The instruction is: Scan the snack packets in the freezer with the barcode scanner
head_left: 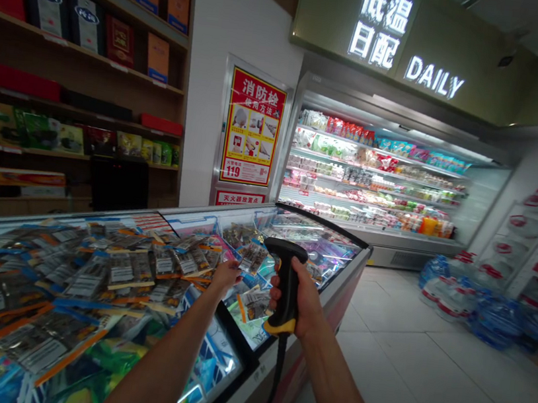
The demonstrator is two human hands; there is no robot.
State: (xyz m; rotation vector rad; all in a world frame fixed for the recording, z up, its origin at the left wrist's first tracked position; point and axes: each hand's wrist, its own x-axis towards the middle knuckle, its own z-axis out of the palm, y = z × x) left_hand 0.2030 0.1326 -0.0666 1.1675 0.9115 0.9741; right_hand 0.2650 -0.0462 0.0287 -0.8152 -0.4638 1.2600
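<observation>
My right hand (303, 293) is wrapped round the handle of a black and yellow barcode scanner (286, 284), held upright with its head on top and its cable hanging down. My left hand (227, 277) reaches over the glass lid, fingers pinched at the lower edge of a small snack packet (254, 257) with a white label. The scanner's head points left, above that packet. Another packet (255, 303) lies on the glass between the two hands. To the left, a wide heap of similar packets (88, 276) with orange and blue edges covers the freezer top.
The chest freezer (339, 275) has sliding glass lids with goods below. Left stand shelves (90, 49) of boxed items and bags. A lit refrigerated display (377, 177) is at the back. Large water bottles (497, 320) stand on the tiled floor (391, 365) at right.
</observation>
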